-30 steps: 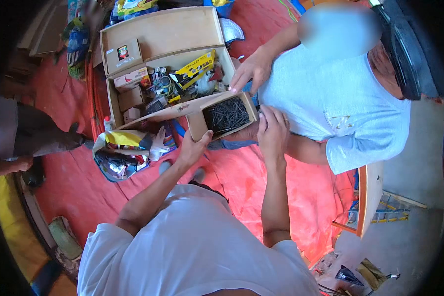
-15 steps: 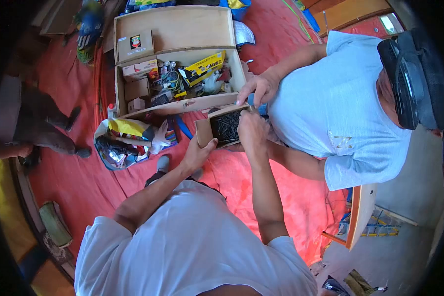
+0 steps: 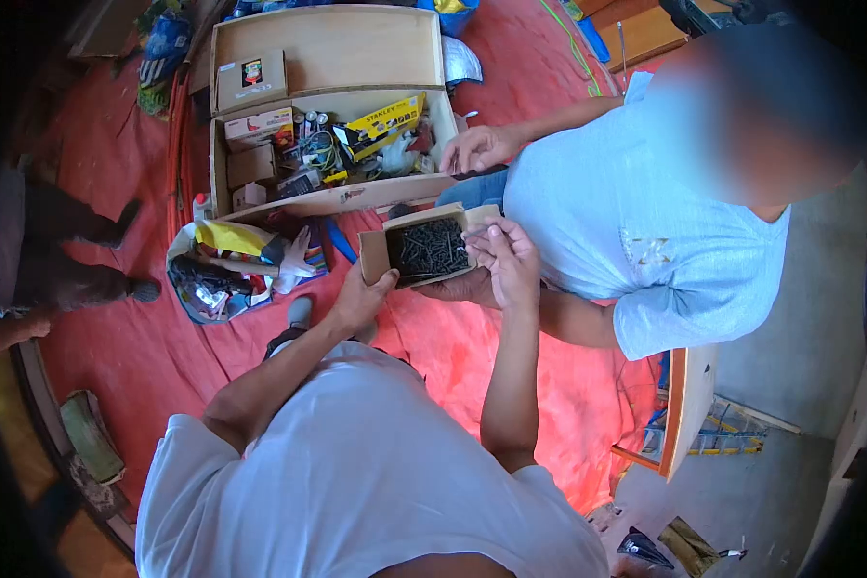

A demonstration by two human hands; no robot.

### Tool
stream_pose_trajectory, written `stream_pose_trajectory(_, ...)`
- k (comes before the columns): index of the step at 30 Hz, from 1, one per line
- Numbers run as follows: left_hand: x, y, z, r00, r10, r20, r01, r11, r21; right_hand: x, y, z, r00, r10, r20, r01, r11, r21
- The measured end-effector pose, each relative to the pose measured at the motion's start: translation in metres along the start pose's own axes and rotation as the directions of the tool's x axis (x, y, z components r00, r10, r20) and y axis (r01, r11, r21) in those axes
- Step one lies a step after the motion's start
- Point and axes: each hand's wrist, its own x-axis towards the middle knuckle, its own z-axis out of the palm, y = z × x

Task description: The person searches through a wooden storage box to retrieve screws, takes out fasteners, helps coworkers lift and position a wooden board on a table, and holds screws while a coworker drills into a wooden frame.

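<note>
An open cardboard box [image 3: 376, 252] full of black screws [image 3: 429, 248] is held in front of me. My left hand [image 3: 361, 297] grips its near left corner, beside a raised flap. At the box's right end is my right hand [image 3: 509, 262], its fingertips pinched together over the rim; what lies between them is too small to make out. A co-worker's hand [image 3: 467, 286] supports the box from below. The co-worker's other hand [image 3: 482, 149] is near the wooden chest's corner, with something dark under its fingers.
Beyond the box stands an open wooden chest [image 3: 328, 200] of packages and cables. A bag [image 3: 188, 279] with tools and a glove sits left on the red floor covering [image 3: 212, 371]. Another person's legs [image 3: 77, 236] are at far left, a wooden panel [image 3: 679, 409] at right.
My right hand has drawn back from over the screws to the box's right end, fingers pinched. The co-worker's upper hand has left the box and moved away toward the chest.
</note>
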Motion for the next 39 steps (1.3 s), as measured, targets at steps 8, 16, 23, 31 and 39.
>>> stream_pose_trajectory(8,-0.008,0.014,-0.001,1.000,-0.006,-0.003,0.006,0.998,0.058,-0.011,0.001,0.002,0.998,0.049,-0.045,-0.045,0.995,0.090)
stream_pose_trajectory(16,-0.006,0.002,0.006,0.990,0.140,-0.026,-0.138,0.989,0.047,-0.008,0.005,0.033,0.978,-0.192,0.083,0.107,0.119,-0.987)
stream_pose_trajectory(23,-0.010,0.004,0.016,0.991,0.130,-0.019,-0.129,0.991,0.017,-0.003,0.019,0.029,0.994,-0.100,0.051,0.046,-0.052,-0.998)
stream_pose_trajectory(31,-0.002,0.001,0.023,0.977,0.213,0.007,-0.212,0.973,0.087,-0.011,0.010,0.022,0.967,-0.256,-0.001,0.007,0.031,-0.999)
stream_pose_trajectory(39,-0.004,-0.002,0.022,0.974,0.226,0.009,-0.226,0.969,0.101,-0.013,0.013,0.020,0.966,-0.255,0.032,0.040,0.028,-0.999)
